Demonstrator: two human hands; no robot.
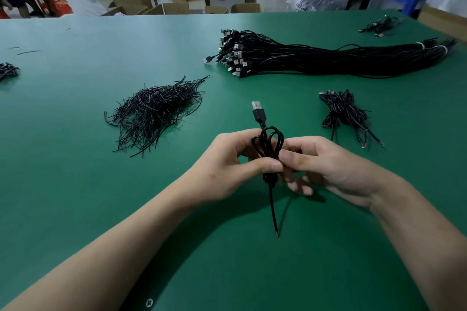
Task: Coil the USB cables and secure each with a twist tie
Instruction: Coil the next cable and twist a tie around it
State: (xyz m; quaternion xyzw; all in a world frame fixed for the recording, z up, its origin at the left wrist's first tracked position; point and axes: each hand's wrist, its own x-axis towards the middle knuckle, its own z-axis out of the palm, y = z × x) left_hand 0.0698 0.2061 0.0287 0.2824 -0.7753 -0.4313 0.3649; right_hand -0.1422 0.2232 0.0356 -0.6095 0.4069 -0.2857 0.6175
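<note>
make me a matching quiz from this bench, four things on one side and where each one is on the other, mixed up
1. twist tie pile
2. long cable bundle
3. coiled cable
4. finished coils

A. stretched out at the far right of the table
B. pinched between left hand and right hand
C. loose heap left of the hands
D. small heap right of the hands

Pairs: 1-C, 2-A, 3-B, 4-D
</note>
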